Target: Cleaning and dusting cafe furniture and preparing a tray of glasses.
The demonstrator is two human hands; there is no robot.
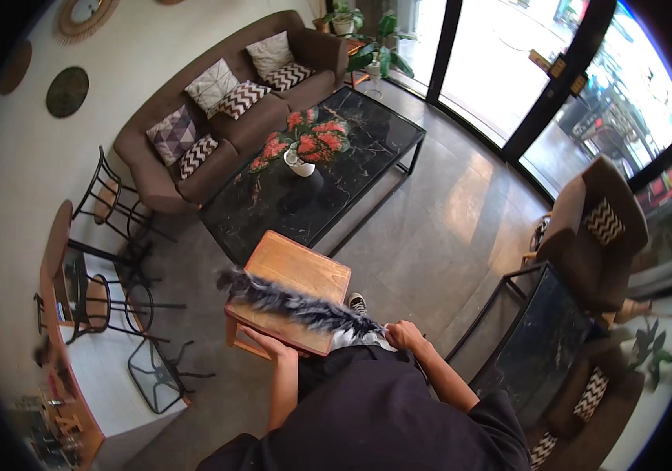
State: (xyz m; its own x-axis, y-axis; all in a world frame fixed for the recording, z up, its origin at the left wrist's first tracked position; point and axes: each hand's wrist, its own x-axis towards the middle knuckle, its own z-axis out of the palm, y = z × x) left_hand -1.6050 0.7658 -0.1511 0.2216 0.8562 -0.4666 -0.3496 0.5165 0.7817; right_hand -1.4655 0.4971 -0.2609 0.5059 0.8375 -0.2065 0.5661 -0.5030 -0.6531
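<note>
A small wooden stool (300,262) with a reddish edge is held up before me, its rectangular top facing upward. My left hand (271,344) is at its near side, under the edge of the top; part of the fingers is hidden. In my right hand (405,335) is the handle end of a fluffy grey duster (306,306). The duster stretches leftward across the stool's top, and its far tip, slightly blurred, reaches past the left edge.
Beyond the stool stands a black marble-patterned coffee table (365,126) with a potted red-leaved plant (300,162). A brown sofa (265,115) lines the wall. Black metal chairs (100,303) stand left. Right are another dark table (530,347) and an armchair (592,235), near glass doors (489,70).
</note>
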